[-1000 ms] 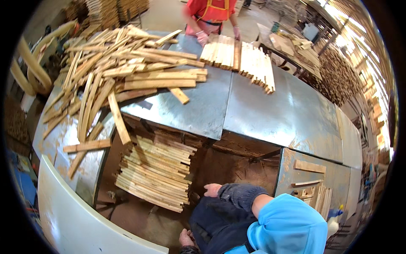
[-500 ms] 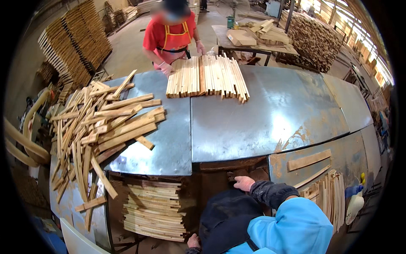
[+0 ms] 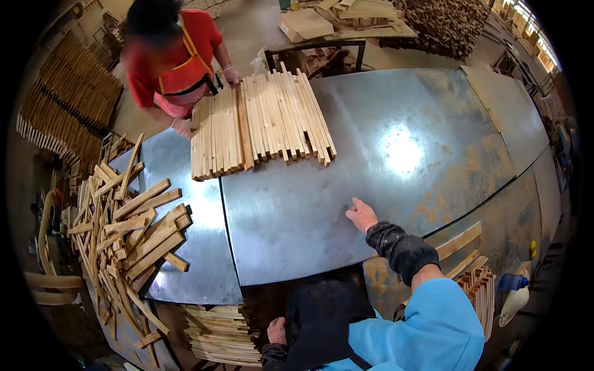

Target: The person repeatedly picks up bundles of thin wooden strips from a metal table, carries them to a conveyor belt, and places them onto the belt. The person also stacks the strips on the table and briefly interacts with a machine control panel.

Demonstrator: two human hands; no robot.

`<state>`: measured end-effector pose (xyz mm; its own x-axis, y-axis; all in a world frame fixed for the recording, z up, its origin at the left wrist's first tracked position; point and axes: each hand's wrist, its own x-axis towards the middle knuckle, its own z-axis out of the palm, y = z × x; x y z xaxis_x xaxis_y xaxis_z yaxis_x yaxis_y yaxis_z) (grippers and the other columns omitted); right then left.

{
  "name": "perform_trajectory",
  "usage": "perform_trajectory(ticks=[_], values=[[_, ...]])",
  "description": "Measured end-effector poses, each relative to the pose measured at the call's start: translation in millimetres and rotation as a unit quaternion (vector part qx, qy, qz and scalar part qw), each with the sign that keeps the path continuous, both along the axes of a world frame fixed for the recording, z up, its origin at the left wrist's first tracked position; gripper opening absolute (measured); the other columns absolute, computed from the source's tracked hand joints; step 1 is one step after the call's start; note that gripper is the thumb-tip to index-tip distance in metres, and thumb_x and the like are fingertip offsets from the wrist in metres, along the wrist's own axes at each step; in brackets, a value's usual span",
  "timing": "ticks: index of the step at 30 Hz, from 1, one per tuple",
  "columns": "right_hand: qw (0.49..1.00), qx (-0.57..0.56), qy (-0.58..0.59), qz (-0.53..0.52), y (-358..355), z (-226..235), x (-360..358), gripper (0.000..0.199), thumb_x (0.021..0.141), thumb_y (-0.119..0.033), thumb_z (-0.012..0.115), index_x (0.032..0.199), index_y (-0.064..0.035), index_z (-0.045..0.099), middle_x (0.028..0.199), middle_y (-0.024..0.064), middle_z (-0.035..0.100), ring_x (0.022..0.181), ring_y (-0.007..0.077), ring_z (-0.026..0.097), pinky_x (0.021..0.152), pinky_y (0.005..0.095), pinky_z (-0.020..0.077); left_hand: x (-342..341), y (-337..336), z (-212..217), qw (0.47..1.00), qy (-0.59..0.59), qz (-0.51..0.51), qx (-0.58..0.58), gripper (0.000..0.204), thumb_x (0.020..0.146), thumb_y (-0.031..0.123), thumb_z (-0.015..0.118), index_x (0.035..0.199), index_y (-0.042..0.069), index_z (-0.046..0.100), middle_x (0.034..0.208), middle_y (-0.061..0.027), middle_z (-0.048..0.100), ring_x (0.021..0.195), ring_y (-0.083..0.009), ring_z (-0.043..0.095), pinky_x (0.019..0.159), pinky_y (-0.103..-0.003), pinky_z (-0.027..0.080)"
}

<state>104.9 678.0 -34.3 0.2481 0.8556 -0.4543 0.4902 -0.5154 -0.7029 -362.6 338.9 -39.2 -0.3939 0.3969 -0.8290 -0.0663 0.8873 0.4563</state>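
Observation:
My right hand (image 3: 362, 215), in a pinkish glove, reaches over the metal tabletop (image 3: 297, 216), fingers apart and nothing in them. My left hand (image 3: 277, 331) hangs low beside my dark apron, near a stack of wooden strips (image 3: 223, 334) below the table edge; its fingers are too small to read. Ahead and to the left lies a row of light wooden strips (image 3: 272, 117), side by side with one darker strip (image 3: 243, 130) among them. A co-worker in red holds that row at its far and left sides with gloved hands (image 3: 182, 128).
A jumbled heap of wood pieces (image 3: 130, 229) covers the left of the table. At right lie a single board (image 3: 459, 240), a bundle of strips (image 3: 477, 290) and a blue-capped bottle (image 3: 513, 282). A cardboard box (image 3: 305, 25) sits on a back table.
My right hand has moved forward from the table's near edge to over the tabletop. My view has shifted, bringing the row closer. My left hand has come up a little.

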Motion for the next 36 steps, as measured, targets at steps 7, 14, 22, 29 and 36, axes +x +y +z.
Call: perform_trajectory(ticks=[7, 14, 22, 29, 36], values=[[0.999, 0.039, -0.027, 0.003, 133.7, 19.3, -0.8, 0.108, 0.088, -0.031, 0.084, 0.174, 0.0005, 0.026, 0.17, 0.027, 0.046, 0.158, 0.0393, 0.046, 0.13, 0.0413, 0.0379, 48.2, 129.0, 45.6, 0.993, -0.11, 0.047, -0.015, 0.038, 0.106, 0.019, 0.075, 0.14, 0.005, 0.067, 0.101, -0.0024, 0.069, 0.082, -0.0136, 0.063, 0.071, -0.031, 0.05], [0.991, 0.078, -0.104, 0.041, 220.5, 5.6, -17.2, 0.112, 0.084, -0.036, 0.09, 0.173, -0.0035, 0.03, 0.17, 0.0198, 0.045, 0.155, 0.0389, 0.045, 0.13, 0.0435, 0.0392, 84.6, 189.2, 47.6, 0.987, -0.162, 0.006, 0.003, 0.044, 0.104, 0.019, 0.077, 0.143, 0.0, 0.067, 0.119, -0.0068, 0.072, 0.107, -0.0197, 0.069, 0.096, -0.036, 0.057], [0.975, 0.107, -0.181, 0.072, 237.9, -22.1, -12.9, 0.109, 0.082, -0.037, 0.092, 0.17, -0.01, 0.034, 0.158, 0.0161, 0.055, 0.136, 0.0407, 0.056, 0.116, 0.0501, 0.0493, 137.0, 244.6, 60.7, 0.988, -0.15, -0.01, -0.023, 0.035, 0.105, 0.021, 0.076, 0.134, 0.001, 0.073, 0.114, -0.0049, 0.076, 0.1, -0.0156, 0.071, 0.089, -0.032, 0.059], [0.971, 0.14, -0.184, 0.059, 242.3, -17.0, 18.6, 0.103, 0.082, -0.034, 0.093, 0.166, -0.0108, 0.039, 0.153, 0.0159, 0.059, 0.137, 0.0413, 0.057, 0.118, 0.0487, 0.0478, 144.0, 383.1, 44.3, 0.975, 0.018, -0.167, 0.145, 0.045, 0.101, 0.029, 0.075, 0.13, -0.006, 0.073, 0.106, -0.0036, 0.071, 0.098, -0.0154, 0.062, 0.089, -0.032, 0.052], [0.973, 0.082, -0.184, 0.116, 246.6, -16.7, 23.2, 0.113, 0.085, -0.041, 0.09, 0.174, -0.0094, 0.029, 0.168, 0.0177, 0.046, 0.145, 0.0419, 0.05, 0.124, 0.0486, 0.043, 139.7, 532.1, -3.3, 0.964, 0.023, 0.002, 0.266, 0.076, 0.099, 0.019, 0.077, 0.162, -0.009, 0.046, 0.131, -0.0137, 0.069, 0.109, -0.0182, 0.061, 0.096, -0.034, 0.053]])
